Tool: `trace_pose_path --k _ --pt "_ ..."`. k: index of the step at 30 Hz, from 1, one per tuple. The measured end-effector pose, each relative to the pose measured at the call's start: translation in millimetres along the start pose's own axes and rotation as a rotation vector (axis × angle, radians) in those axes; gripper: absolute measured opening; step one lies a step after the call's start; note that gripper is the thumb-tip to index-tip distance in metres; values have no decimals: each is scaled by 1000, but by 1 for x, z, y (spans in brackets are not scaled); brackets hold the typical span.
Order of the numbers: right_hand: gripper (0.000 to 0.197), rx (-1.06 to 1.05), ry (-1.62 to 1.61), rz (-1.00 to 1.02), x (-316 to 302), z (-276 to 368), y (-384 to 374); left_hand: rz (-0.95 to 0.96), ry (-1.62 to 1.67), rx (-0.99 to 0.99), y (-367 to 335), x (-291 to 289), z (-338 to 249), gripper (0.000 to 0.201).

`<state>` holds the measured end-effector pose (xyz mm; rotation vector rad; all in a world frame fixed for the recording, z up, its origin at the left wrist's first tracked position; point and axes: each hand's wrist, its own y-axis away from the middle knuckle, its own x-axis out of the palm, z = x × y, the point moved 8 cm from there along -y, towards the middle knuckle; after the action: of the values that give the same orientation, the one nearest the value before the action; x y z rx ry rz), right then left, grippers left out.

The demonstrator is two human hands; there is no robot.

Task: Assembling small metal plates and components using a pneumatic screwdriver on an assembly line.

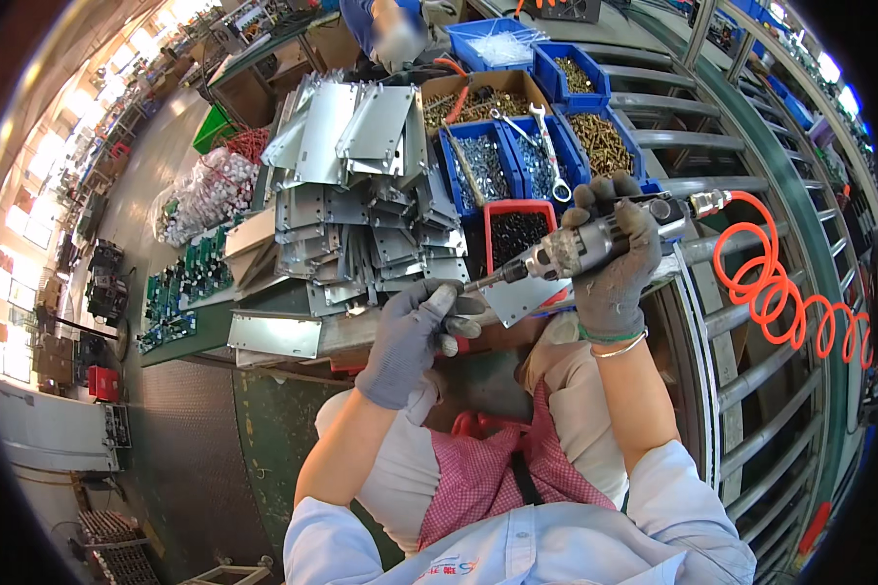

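we see a person's two gloved hands from above, raised over a cluttered workbench. the right hand [613, 268] is wrapped tight around a pneumatic screwdriver [580, 244], held nearly level with its tip pointing left. the left hand [410, 336] pinches its fingertips together right at the driver's tip, beside a small grey metal plate [517, 297]; we cannot tell what it pinches. an orange coiled air hose [780, 292] runs from the tool's back end off to the right. just behind the hands sits a red bin [517, 234] of dark screws, and beyond it a row of blue bins [546, 146] with silver and brass screws, a wrench [551, 161] lying across them. left of the bins, a heap of grey metal brackets [361, 195] is stacked. farther left lie green circuit boards [180, 288] and a clear plastic bag [210, 190] of small parts.
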<state>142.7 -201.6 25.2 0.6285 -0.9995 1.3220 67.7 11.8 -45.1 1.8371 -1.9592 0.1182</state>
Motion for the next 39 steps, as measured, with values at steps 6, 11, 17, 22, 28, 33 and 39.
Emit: trace_pose_path --k 6,11,17,22,28,33,39 --pt "37 0 73 -13 3 -6 7 -73 103 -6 0 0 4 30" --pt "35 -20 37 -21 0 -6 5 -119 258 -39 -6 1 14 30" --pt "32 -44 -5 -16 -2 -8 -2 -52 338 57 -12 4 9 27" --pt "29 -43 -28 -79 -7 -8 -5 -227 32 199 -8 8 -12 36" --pt "26 121 -277 -154 -28 -21 -17 -181 -244 432 -5 22 -36 43" --pt "22 287 -461 -189 -43 -23 -21 -164 -98 501 -6 25 -43 52" --pt "23 208 -288 -90 -66 9 -29 -9 -676 -267 -16 14 23 54"
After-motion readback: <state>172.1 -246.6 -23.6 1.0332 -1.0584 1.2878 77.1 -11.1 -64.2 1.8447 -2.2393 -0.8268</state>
